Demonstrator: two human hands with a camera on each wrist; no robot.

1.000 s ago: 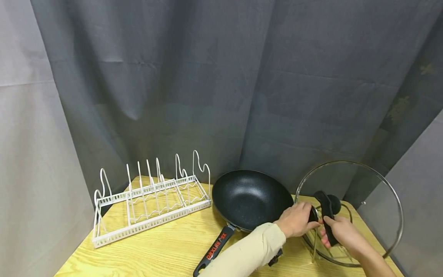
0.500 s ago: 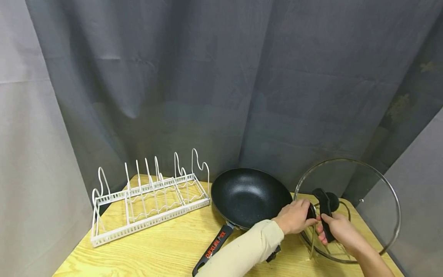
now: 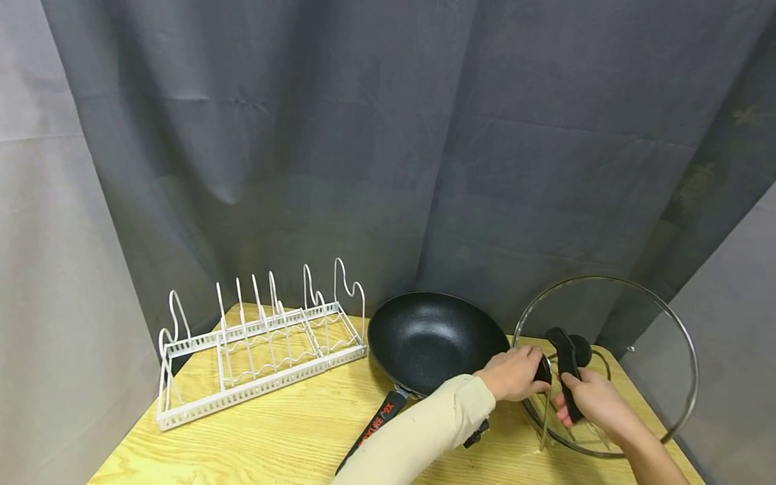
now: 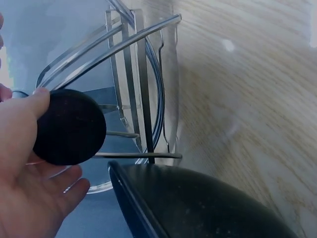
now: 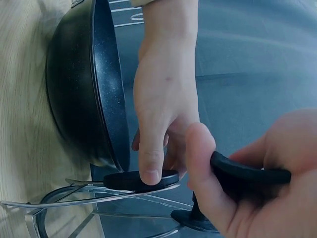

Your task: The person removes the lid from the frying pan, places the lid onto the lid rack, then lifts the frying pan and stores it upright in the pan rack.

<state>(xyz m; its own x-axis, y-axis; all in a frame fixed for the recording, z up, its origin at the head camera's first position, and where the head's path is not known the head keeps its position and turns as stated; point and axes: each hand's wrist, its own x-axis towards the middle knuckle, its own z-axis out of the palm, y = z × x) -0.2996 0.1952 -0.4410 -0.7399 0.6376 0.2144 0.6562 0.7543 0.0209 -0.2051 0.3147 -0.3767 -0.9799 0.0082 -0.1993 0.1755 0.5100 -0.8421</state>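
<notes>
In the head view, my left hand (image 3: 512, 374) pinches a round black knob (image 4: 72, 126) between thumb and fingers. Just to its right, my right hand (image 3: 594, 401) grips an upright black lid handle (image 3: 568, 370), its fingers curled round the back. A large clear glass lid (image 3: 693, 357) with a metal rim stands on edge about both hands. The lid is held by a thin metal wire rack (image 4: 143, 74), partly hidden by the hands. Which lid the left hand's knob belongs to, I cannot tell.
A black frying pan (image 3: 433, 343) lies left of my left hand, its handle (image 3: 378, 417) toward me and partly under the sleeve. Further left stands a white expandable pan rack (image 3: 261, 350) with wire dividers. Grey curtains (image 3: 291, 135) enclose the wooden table (image 3: 273, 438).
The head view has shifted slightly, so everything sits a little further left and higher. Both hands keep their grips, with hardly any movement against the lid.
</notes>
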